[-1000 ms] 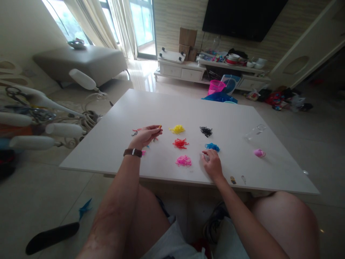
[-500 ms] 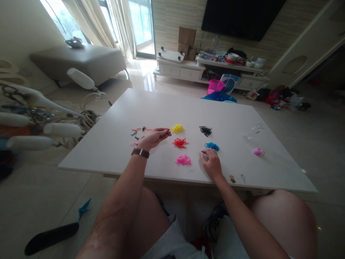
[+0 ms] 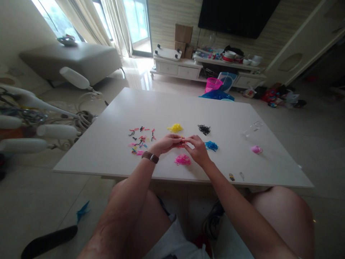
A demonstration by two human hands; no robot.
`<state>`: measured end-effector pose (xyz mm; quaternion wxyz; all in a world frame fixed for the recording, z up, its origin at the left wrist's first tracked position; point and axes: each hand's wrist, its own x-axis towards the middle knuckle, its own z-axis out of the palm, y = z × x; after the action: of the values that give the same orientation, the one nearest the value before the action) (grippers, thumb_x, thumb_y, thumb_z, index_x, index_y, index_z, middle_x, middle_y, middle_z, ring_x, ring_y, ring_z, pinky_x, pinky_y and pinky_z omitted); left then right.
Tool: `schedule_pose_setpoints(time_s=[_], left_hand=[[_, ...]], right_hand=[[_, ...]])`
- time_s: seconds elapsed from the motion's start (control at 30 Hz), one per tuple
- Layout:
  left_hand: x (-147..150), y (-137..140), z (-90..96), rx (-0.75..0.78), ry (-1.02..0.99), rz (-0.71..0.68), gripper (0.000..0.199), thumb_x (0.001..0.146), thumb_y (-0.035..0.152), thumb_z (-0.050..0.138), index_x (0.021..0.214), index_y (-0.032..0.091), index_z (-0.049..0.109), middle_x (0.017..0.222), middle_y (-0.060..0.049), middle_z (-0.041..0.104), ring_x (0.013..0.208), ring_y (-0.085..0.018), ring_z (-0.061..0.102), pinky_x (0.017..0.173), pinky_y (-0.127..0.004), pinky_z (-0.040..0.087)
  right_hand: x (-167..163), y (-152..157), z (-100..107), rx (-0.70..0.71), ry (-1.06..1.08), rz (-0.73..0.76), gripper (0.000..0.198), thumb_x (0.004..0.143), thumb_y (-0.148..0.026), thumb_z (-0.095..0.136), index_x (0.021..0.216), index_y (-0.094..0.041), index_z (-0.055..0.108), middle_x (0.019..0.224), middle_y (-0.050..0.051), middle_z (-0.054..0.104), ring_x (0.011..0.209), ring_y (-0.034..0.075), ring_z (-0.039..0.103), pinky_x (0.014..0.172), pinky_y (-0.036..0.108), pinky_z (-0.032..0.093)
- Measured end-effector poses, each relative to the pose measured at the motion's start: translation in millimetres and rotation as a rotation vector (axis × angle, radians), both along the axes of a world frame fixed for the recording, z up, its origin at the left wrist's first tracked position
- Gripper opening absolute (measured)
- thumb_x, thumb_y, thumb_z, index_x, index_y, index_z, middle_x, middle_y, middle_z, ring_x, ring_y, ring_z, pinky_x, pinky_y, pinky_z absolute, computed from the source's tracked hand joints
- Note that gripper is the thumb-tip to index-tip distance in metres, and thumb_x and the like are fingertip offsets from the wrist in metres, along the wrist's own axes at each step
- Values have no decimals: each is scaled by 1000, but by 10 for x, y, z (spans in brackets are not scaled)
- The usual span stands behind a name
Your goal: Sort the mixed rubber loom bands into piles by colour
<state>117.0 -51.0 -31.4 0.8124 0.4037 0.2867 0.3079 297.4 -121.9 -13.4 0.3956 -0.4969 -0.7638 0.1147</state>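
Note:
My left hand (image 3: 168, 143) and my right hand (image 3: 196, 148) meet over the red pile, fingertips almost touching. Closed fingers of the left hand pinch small rubber bands (image 3: 182, 142), partly covered by the fingers. My right thumb and fingers close on the same bands from the right; the exact grip is too small to make out. Around the hands lie heaps of small rubber bands: a yellow pile (image 3: 175, 127) behind, a pink pile (image 3: 182, 159) in front, a blue pile (image 3: 211, 145) and a black pile (image 3: 204, 129) to the right. Mixed loose bands (image 3: 140, 139) are scattered left.
On the white table (image 3: 151, 108), a clear plastic container (image 3: 252, 128) and a pink object (image 3: 257, 149) lie at the right. A small yellow figure piece (image 3: 231, 177) and a clear piece (image 3: 242, 176) sit near the front edge. A lamp with white shades (image 3: 56, 133) stands left.
My left hand has moved right and nearer, from beside the yellow pile to the red one. My right hand has left the blue pile and come up to meet it.

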Motion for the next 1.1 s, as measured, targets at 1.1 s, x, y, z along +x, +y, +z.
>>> schedule_pose_setpoints(time_s=[1.1], left_hand=[[12,72,-22,-53,72,142,6,78,7,78,83,9,77,92,-12,75,80,-13,69,90,-29,54]], right_hand=[[940,902,-123,-137,27,-354,24,81,-40,66,74,-18,73,73,7,73,68,20,64,70,34,51]])
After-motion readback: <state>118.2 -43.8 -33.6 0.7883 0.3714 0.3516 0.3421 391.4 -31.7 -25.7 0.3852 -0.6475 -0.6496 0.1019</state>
